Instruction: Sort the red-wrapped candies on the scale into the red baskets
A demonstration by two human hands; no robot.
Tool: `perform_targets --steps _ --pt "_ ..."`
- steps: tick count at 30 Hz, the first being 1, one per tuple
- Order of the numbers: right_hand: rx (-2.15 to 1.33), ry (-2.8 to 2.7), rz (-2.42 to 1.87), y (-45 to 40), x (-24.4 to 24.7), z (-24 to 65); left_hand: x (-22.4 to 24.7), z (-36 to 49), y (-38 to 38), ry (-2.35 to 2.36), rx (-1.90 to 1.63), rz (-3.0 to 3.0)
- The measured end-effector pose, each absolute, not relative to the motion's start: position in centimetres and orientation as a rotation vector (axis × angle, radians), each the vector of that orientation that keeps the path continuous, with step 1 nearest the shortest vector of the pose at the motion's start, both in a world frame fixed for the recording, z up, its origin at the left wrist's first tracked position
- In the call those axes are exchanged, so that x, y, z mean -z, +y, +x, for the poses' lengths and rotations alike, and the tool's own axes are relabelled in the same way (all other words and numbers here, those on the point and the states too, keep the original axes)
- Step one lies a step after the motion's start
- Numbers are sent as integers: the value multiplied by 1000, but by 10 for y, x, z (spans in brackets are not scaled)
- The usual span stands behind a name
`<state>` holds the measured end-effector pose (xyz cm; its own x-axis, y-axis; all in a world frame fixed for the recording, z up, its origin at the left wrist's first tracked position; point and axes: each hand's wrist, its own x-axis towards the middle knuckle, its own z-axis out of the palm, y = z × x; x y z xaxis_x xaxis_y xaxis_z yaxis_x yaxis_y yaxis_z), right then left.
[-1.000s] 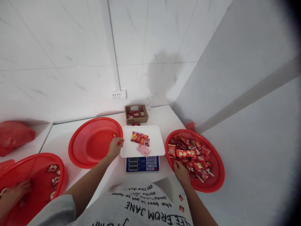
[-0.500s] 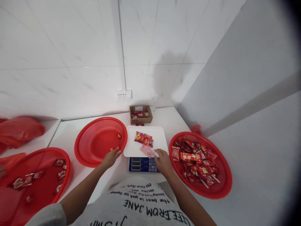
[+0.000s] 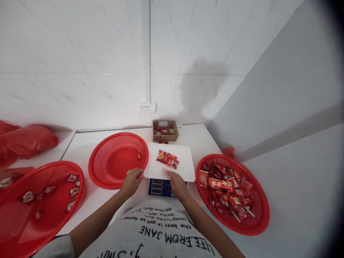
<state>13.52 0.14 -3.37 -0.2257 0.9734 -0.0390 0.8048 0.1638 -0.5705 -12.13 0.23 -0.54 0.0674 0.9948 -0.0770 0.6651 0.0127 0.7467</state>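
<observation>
My right hand (image 3: 176,183) is at the front edge of the white scale tray (image 3: 184,157), its fingers closed on a pink packet (image 3: 165,171) that is mostly hidden beneath them. Several red candy packets (image 3: 168,158) lie together on the tray, just beyond that hand. My left hand (image 3: 131,182) is between the tray's left edge and the near rim of a red mesh basket (image 3: 100,152). Its fingers are partly spread, with nothing visible in them. Inside this basket are a small yellow-and-red candy (image 3: 139,156) and another piece (image 3: 128,172) by my fingers.
To the right stands a red basket (image 3: 264,215) heaped with red packets. Another red basket (image 3: 80,172) at lower left has scattered candies. Behind the tray is a cardboard box (image 3: 165,137) of packets. The scale's blue panel (image 3: 158,188) shows below it. Red bags (image 3: 32,141) lie far left.
My right hand has moved left over the pink packet, which lay uncovered on the tray before. My left hand has drawn slightly away from the basket's inside. The view has shifted a little.
</observation>
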Motion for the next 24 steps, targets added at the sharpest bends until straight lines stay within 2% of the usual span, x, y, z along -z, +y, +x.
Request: perform_targets --steps 5,10,13,19,24 --pt "-1052 -1728 -1596 -1 22 119 -3 -83 1 1449 -788 1454" --pt "-1286 -1658 -1399 -2 14 103 -13 -66 -1 1185 -717 992" --pt "-1172 -1674 -1486 7 20 108 -13 -75 2 1192 -842 723" --pt "-612 -1941 -1758 44 35 134 -8 -109 15 1281 -1113 165" --pt "-594 -2056 -1974 66 37 133 -5 -123 18 1321 -1181 -5"
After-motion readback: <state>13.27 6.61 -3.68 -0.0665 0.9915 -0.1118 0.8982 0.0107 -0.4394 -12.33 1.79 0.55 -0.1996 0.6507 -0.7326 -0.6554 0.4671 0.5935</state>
